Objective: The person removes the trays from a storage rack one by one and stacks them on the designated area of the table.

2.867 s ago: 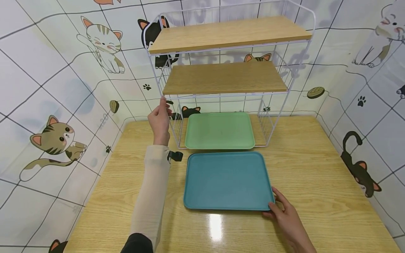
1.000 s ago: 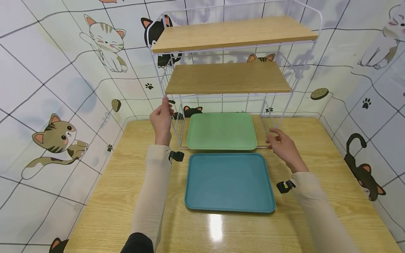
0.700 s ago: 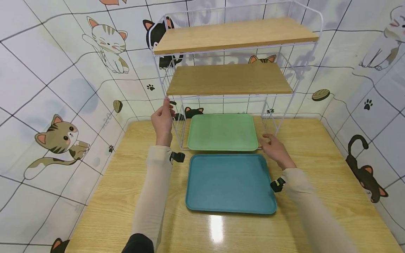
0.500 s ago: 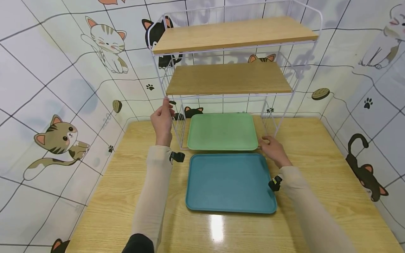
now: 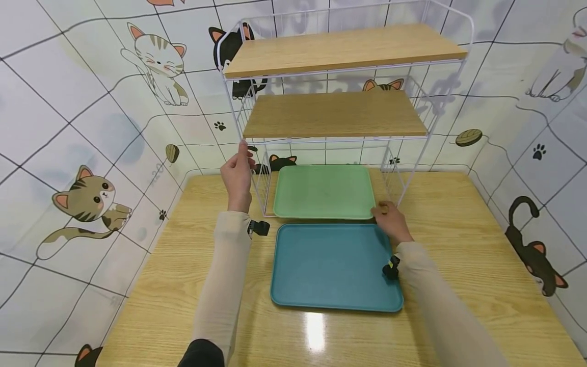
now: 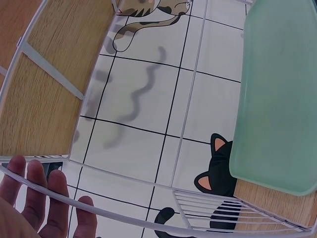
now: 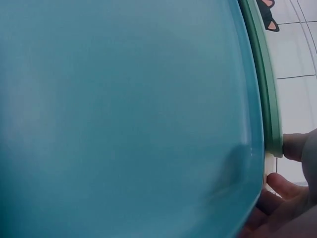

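Observation:
A white wire rack (image 5: 284, 139) with wooden shelves stands at the back of the table. My left hand (image 5: 237, 173) grips its left front post. In the left wrist view, the left fingers (image 6: 34, 183) lie behind the wire. A green tray (image 5: 324, 191) rests on the lowest shelf. My right hand (image 5: 391, 220) holds this tray's front right corner, with curled fingers. The right wrist view shows the thumb (image 7: 293, 147) against the green tray's end; the other fingertips are partly hidden. In front of the rack lies a blue tray (image 5: 337, 267), under the right wrist.
The rack's middle shelf (image 5: 335, 114) and top shelf (image 5: 344, 49) hang over the green tray. The wooden table (image 5: 174, 285) extends to both sides. Tiled walls (image 5: 105, 127) with cat drawings enclose the back and sides.
My right hand has let go of the blue tray's right corner, moved forward past the rack's right side, then left to the green tray's corner. The left hand keeps its grip.

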Action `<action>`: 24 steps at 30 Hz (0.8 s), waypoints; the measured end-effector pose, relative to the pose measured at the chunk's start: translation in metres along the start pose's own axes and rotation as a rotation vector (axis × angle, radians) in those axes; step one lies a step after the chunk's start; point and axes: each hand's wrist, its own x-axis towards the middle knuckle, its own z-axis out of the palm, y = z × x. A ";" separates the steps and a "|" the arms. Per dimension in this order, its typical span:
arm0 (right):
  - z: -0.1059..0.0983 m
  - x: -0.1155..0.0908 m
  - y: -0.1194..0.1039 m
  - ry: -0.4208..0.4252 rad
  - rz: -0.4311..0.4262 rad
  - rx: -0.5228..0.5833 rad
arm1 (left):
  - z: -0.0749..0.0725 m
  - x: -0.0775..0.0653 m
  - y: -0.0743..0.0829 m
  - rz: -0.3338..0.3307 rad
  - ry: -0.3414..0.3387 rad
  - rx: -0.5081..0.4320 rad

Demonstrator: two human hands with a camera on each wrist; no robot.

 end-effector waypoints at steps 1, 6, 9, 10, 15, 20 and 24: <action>0.000 0.001 0.000 0.005 -0.004 -0.004 | 0.000 0.000 0.000 0.001 0.001 -0.002; 0.002 0.005 0.000 0.002 -0.006 -0.006 | 0.000 0.001 0.001 0.001 0.004 0.003; 0.003 0.005 -0.001 -0.022 0.008 0.044 | 0.000 0.000 0.001 -0.009 0.006 0.011; 0.003 0.004 -0.001 -0.030 0.013 0.061 | 0.000 -0.001 0.001 -0.011 0.008 0.014; 0.003 0.002 -0.003 -0.060 0.025 0.150 | 0.000 -0.001 -0.001 -0.025 0.002 0.016; 0.001 -0.002 -0.006 -0.061 0.021 0.287 | 0.000 0.000 -0.001 -0.024 0.005 0.010; -0.001 -0.003 -0.006 -0.039 0.013 0.382 | -0.001 0.001 0.001 -0.016 0.010 0.003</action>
